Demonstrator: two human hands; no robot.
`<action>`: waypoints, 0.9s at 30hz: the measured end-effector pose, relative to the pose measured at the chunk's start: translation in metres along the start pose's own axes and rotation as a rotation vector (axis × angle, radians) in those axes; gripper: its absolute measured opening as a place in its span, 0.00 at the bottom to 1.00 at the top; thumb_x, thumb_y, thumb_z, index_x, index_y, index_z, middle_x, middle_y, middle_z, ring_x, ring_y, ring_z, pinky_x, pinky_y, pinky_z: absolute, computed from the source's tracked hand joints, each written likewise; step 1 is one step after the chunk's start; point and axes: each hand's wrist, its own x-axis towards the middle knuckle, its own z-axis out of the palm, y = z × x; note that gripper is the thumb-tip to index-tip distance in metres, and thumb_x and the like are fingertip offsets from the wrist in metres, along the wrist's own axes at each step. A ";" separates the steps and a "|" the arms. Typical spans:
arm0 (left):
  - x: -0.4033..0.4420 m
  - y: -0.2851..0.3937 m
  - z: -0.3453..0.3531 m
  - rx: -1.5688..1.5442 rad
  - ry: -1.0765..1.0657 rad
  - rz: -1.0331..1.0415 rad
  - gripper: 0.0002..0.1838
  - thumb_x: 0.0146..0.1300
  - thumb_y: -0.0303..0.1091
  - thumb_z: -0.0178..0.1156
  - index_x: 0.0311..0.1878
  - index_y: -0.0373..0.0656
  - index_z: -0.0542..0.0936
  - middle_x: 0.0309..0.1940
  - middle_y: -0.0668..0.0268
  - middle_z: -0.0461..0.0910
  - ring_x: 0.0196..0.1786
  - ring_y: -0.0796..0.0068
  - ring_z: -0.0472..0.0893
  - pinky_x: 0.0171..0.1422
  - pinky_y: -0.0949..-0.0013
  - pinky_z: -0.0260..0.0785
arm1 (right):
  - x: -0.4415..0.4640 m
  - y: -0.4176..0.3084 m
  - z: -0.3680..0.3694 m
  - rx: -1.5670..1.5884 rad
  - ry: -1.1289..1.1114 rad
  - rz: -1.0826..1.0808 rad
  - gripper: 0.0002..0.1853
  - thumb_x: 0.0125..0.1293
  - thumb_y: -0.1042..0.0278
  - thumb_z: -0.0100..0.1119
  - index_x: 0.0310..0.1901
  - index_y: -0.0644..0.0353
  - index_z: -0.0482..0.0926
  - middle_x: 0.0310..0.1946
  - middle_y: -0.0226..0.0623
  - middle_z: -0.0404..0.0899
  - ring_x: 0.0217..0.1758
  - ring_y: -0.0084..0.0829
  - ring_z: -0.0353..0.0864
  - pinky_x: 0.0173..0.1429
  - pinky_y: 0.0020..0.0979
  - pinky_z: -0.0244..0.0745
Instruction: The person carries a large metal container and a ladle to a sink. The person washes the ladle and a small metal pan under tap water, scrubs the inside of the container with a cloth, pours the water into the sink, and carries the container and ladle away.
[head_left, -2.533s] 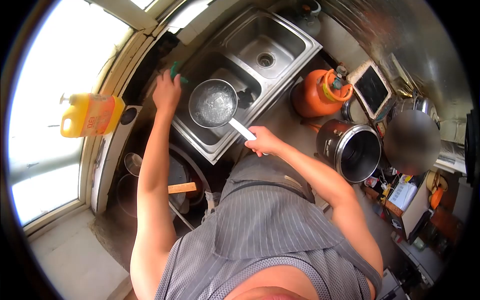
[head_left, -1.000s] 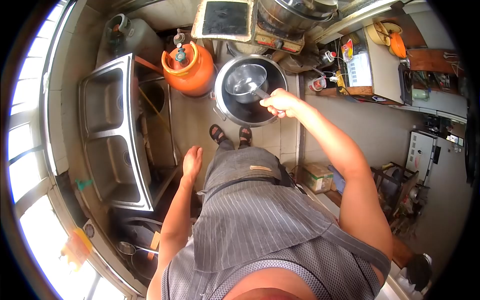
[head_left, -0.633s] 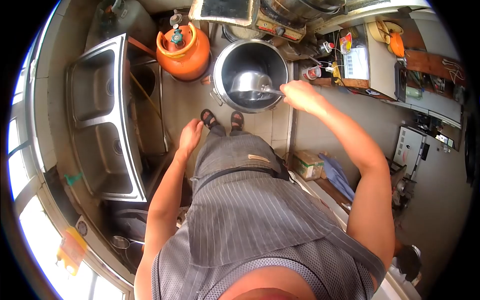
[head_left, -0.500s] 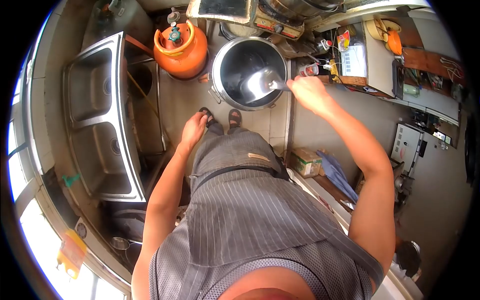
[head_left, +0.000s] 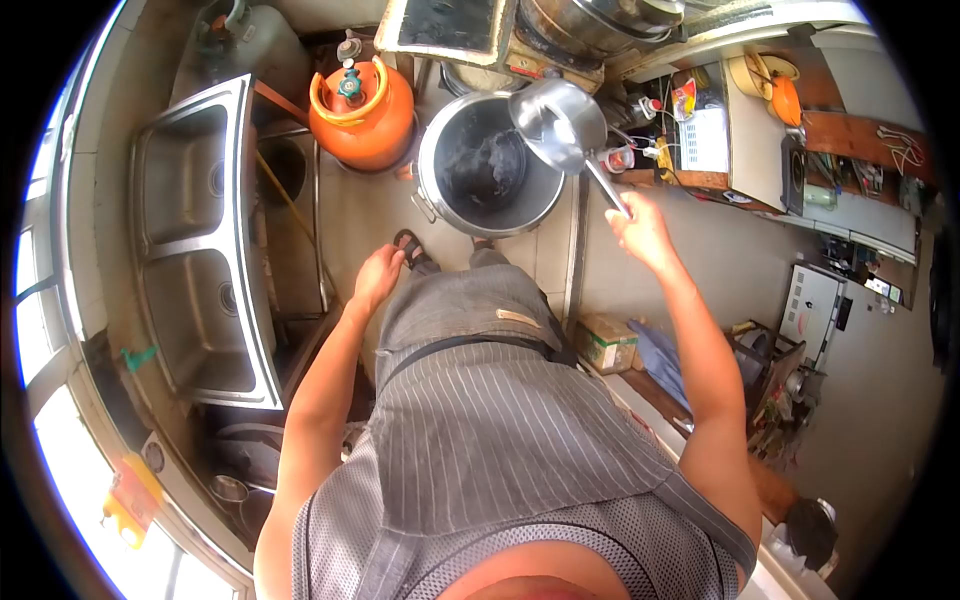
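A large steel ladle [head_left: 562, 128] hangs over the right rim of a tall stainless-steel pot [head_left: 428, 165]. My right hand [head_left: 642, 232] is closed around the end of its handle. What the ladle's bowl contains, I cannot make out. Inside the pot, the dark liquid [head_left: 485, 175] shows pale, swirling streaks, perhaps steam or foam. My left hand [head_left: 379, 274] hangs beside my left thigh, away from the pot, with loosely bent fingers and nothing visible in them.
An orange gas cylinder [head_left: 365, 120] stands left of the pot. Farther left is a double steel sink [head_left: 240, 235]. Behind the pot are a stove [head_left: 508, 62] and stacked pans [head_left: 590, 30]. A cardboard box [head_left: 606, 342] lies right of my legs.
My right hand has moved right and toward my body. The ladle has come up from inside the pot to above its right rim. My left hand has lowered slightly.
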 end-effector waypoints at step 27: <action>-0.135 0.163 0.160 -0.459 0.274 -0.690 0.18 0.74 0.44 0.54 0.48 0.37 0.82 0.37 0.52 0.85 0.41 0.59 0.85 0.49 0.60 0.76 | 0.456 -0.126 0.177 0.614 -0.410 -0.229 0.14 0.68 0.63 0.67 0.35 0.64 0.74 0.18 0.31 0.71 0.13 0.23 0.71 0.12 0.28 0.62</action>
